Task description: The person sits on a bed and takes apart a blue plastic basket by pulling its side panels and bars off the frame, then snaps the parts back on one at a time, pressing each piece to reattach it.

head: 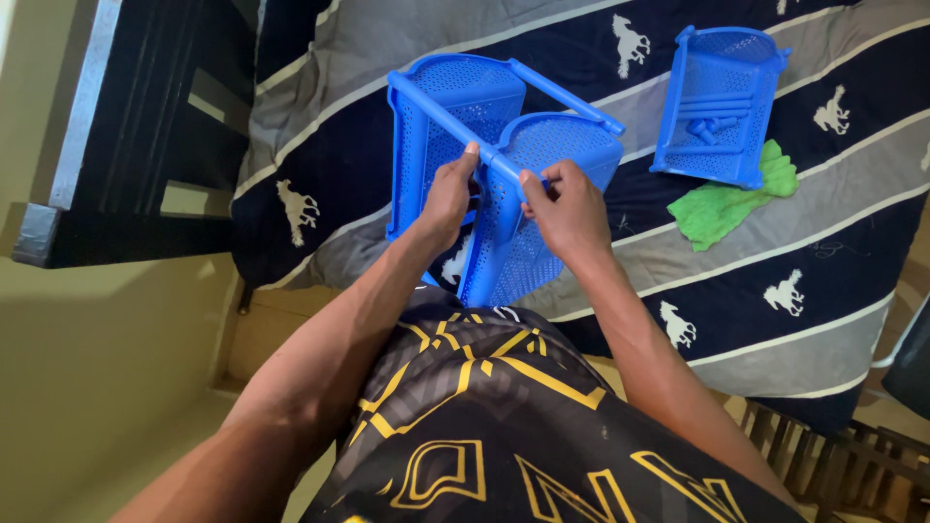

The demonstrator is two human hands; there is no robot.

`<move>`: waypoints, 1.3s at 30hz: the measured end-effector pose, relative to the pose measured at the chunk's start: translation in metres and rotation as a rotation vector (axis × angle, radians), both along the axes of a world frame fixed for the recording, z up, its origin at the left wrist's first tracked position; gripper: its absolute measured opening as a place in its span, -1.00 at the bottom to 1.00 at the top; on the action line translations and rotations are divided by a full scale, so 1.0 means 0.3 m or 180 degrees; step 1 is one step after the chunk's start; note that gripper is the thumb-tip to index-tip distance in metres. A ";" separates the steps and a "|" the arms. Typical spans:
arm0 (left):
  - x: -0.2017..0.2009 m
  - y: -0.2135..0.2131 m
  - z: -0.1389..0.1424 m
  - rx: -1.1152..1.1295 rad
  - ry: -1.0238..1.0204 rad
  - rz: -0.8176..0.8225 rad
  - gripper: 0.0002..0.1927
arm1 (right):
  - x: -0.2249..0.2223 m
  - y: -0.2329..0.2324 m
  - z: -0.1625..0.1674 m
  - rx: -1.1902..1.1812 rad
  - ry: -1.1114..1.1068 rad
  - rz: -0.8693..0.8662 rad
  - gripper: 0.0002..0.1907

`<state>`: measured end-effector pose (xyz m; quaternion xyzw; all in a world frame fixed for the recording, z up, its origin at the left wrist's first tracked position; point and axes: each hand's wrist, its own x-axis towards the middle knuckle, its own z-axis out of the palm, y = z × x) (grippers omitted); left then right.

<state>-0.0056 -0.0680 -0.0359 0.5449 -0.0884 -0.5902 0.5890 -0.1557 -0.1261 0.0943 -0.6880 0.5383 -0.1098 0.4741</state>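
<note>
Two hands joining blue perforated trays with poles on a bed.

The rack (489, 184) lies tipped on its side near the bed's edge, just in front of the person: two trays are already linked by poles, their mesh faces turned roughly toward the camera and to the right. Its long axis, along the poles, runs from upper left to lower right. The left hand (448, 199) is closed around the front pole (455, 131) where it meets the nearer tray; the right hand (569, 208) pinches that tray's rim with curled fingers. Judging by this, assembly looks about midway: a third tray (717, 102) holding loose poles (712, 124) sits apart to the right, partly on a green cloth (731, 208), all on the striped blanket (804, 252).
</note>
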 end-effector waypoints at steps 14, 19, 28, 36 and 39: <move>-0.005 0.003 0.010 -0.0016 -0.0002 0.0054 -0.51 | -0.004 0.032 0.031 -0.1698 -0.0117 0.0657 -0.42; 0.020 -0.017 0.046 0.0174 0.0482 0.0091 -0.65 | -0.010 0.023 0.045 -0.2258 0.0151 0.0879 -0.46; 0.167 -0.244 0.055 0.0556 0.2739 0.1735 -0.79 | -0.026 0.039 -0.013 -0.1298 0.0311 0.0578 -0.48; 0.138 -0.320 -0.011 0.0194 0.3203 0.1982 -0.53 | -0.027 0.024 -0.041 0.0600 0.0320 -0.0288 -0.21; 0.121 -0.320 -0.005 0.0403 0.2914 0.2101 -0.53 | -0.067 0.055 -0.056 -0.2045 0.1616 0.1005 -0.20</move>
